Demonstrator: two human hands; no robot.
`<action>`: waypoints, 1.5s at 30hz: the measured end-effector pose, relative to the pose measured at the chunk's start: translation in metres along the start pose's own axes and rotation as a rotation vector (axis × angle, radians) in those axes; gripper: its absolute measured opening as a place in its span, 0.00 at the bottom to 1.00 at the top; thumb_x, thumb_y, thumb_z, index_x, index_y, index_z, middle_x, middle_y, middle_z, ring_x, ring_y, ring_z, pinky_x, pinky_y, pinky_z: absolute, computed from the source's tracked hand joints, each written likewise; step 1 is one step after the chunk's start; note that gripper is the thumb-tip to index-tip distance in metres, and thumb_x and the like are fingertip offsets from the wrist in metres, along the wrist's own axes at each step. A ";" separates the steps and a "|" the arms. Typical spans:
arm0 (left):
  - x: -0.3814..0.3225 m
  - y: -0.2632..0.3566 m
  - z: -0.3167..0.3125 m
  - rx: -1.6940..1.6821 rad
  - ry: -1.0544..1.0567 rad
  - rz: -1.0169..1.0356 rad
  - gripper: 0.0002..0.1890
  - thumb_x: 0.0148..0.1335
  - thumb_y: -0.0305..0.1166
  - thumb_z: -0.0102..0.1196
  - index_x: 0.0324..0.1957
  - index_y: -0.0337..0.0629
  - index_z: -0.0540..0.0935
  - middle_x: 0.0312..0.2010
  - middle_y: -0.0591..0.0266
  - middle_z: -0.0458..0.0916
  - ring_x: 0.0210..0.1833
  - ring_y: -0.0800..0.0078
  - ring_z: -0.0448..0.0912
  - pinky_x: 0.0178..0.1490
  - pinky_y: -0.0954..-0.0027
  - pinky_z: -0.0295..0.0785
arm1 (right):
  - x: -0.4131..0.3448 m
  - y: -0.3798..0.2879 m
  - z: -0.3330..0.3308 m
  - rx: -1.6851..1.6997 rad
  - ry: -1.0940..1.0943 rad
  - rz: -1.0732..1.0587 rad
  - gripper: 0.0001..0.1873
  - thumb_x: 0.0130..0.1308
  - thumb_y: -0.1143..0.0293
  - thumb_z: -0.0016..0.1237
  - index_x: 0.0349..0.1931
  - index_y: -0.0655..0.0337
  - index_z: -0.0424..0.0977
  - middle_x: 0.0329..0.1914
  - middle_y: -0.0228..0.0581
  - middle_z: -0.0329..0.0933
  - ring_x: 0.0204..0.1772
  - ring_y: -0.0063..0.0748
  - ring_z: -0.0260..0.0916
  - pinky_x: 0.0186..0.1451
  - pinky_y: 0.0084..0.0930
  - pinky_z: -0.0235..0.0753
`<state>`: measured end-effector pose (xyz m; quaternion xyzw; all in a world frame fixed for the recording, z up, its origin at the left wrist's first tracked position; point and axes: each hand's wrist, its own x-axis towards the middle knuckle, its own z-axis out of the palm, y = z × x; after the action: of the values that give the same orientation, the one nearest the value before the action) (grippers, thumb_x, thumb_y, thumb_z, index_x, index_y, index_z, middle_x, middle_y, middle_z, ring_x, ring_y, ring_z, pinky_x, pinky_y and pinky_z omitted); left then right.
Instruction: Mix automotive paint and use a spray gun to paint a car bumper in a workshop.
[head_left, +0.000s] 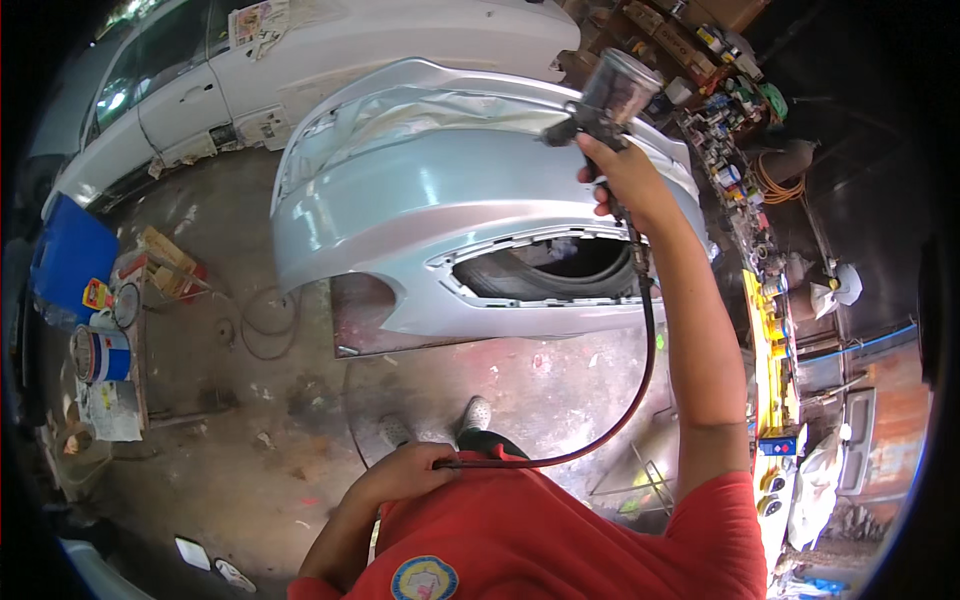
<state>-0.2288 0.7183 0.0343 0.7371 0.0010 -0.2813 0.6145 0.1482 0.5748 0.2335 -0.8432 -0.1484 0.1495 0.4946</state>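
Observation:
My right hand (624, 176) grips a gravity-feed paint spray gun (596, 124) by its handle, its clear cup on top and its nozzle towards the left. The gun is above the far right part of a silvery-blue car bumper cover (375, 176). My left hand (416, 469), near my waist, is closed around the dark red air hose (637, 390), which loops up to the gun's handle. Crumpled masking film (450, 111) lies along the bumper's far side. A black tyre (517, 276) shows through the bumper's opening.
A white car (180, 97) with taped newspaper stands at the back left. At left are a blue plastic container (71, 259) and a paint can (105, 354) on a stand. Crowded shelves (720, 150) line the right. A hose (259, 352) coils on the floor.

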 end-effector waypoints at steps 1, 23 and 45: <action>0.006 0.007 0.003 0.001 -0.009 -0.007 0.16 0.64 0.39 0.60 0.46 0.36 0.83 0.39 0.50 0.85 0.42 0.63 0.83 0.48 0.65 0.75 | 0.001 0.010 -0.019 -0.022 0.058 0.029 0.22 0.69 0.49 0.54 0.47 0.60 0.73 0.30 0.35 0.76 0.19 0.16 0.64 0.18 0.20 0.72; 0.074 0.025 0.029 0.065 0.121 0.035 0.16 0.68 0.43 0.57 0.43 0.37 0.82 0.36 0.49 0.84 0.37 0.64 0.82 0.41 0.64 0.74 | -0.015 0.133 -0.214 -0.183 0.576 0.199 0.18 0.68 0.54 0.55 0.48 0.58 0.74 0.26 0.32 0.73 0.17 0.21 0.65 0.16 0.22 0.70; -0.010 -0.045 0.003 0.064 -0.024 0.016 0.17 0.67 0.44 0.58 0.43 0.37 0.82 0.35 0.49 0.83 0.39 0.60 0.82 0.44 0.63 0.74 | -0.057 -0.056 0.133 0.077 -0.237 -0.054 0.23 0.69 0.52 0.54 0.47 0.66 0.72 0.30 0.38 0.77 0.17 0.20 0.68 0.17 0.20 0.74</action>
<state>-0.2547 0.7298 -0.0025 0.7528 -0.0212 -0.2853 0.5928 0.0378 0.6827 0.2267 -0.7956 -0.2226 0.2403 0.5097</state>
